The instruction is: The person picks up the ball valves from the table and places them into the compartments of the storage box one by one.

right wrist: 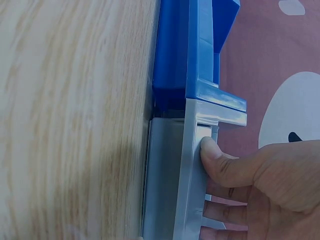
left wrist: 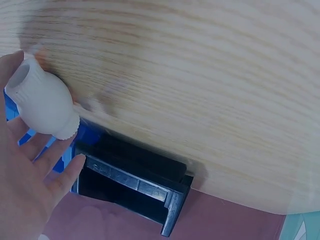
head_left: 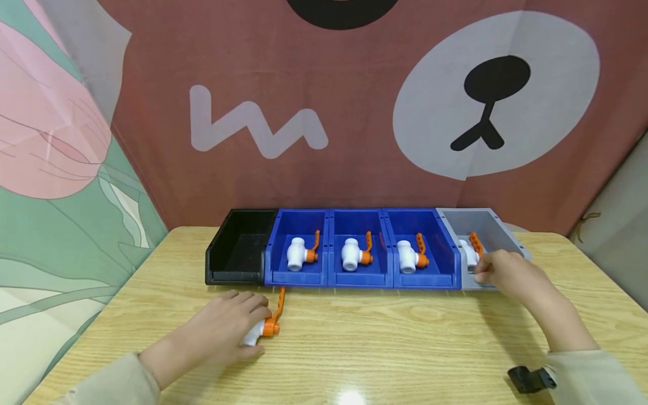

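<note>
In the head view my left hand (head_left: 230, 323) grips a white ball valve (head_left: 253, 333) with an orange handle at the table's left front. The left wrist view shows this white valve (left wrist: 45, 102) between the thumb and fingers of my left hand (left wrist: 37, 180). My right hand (head_left: 513, 275) reaches into the grey bin (head_left: 511, 236), beside another white valve (head_left: 468, 253) with an orange handle. Up close, the thumb of my right hand (right wrist: 270, 182) touches the grey bin's front lip (right wrist: 187, 190). Its other fingers go behind the lip; whether they hold the valve is hidden.
A black bin (head_left: 238, 275) stands at the row's left end. Three joined blue bins (head_left: 296, 279) each hold a white valve with an orange handle. A printed cloth (head_left: 354, 180) hangs behind the wooden table (head_left: 379, 343). A small black object (head_left: 529, 379) lies by the right sleeve.
</note>
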### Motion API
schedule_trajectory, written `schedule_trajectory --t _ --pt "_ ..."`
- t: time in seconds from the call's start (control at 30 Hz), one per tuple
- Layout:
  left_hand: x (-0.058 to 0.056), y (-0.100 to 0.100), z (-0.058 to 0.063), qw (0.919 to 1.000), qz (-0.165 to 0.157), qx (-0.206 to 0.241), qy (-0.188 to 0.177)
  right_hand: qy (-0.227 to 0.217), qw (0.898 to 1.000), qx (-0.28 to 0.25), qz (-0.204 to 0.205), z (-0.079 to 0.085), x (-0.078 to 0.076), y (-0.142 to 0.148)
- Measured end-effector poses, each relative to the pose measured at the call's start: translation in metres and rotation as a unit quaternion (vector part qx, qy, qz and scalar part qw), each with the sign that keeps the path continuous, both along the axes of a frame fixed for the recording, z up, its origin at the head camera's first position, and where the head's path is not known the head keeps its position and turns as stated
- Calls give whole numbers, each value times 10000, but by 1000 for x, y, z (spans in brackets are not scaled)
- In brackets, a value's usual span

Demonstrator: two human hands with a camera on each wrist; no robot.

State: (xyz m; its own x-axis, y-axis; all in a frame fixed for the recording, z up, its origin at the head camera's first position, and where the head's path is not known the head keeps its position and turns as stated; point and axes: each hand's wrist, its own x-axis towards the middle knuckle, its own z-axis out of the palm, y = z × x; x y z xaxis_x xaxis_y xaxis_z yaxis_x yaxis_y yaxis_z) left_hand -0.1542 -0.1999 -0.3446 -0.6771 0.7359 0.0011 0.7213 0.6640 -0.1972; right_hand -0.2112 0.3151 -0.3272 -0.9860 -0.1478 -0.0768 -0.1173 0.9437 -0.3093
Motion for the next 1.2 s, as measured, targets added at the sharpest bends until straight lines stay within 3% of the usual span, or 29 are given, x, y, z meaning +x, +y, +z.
schedule_trajectory --t 0.5,0.8,0.97,1.2 --pt "-1 -4 8 9979 -596 -222 113 -81 10000 -37 -43 1 0 -1" --pt "0 -4 10 9921 -1166 -203 421 -77 10000 8 -55 1 0 -1" --pt "0 -4 11 9907 -1229 -299 506 -64 10000 11 -51 1 0 -1" --pt "0 -5 16 9929 -1097 -314 335 -72 10000 -19 -38 1 0 -1"
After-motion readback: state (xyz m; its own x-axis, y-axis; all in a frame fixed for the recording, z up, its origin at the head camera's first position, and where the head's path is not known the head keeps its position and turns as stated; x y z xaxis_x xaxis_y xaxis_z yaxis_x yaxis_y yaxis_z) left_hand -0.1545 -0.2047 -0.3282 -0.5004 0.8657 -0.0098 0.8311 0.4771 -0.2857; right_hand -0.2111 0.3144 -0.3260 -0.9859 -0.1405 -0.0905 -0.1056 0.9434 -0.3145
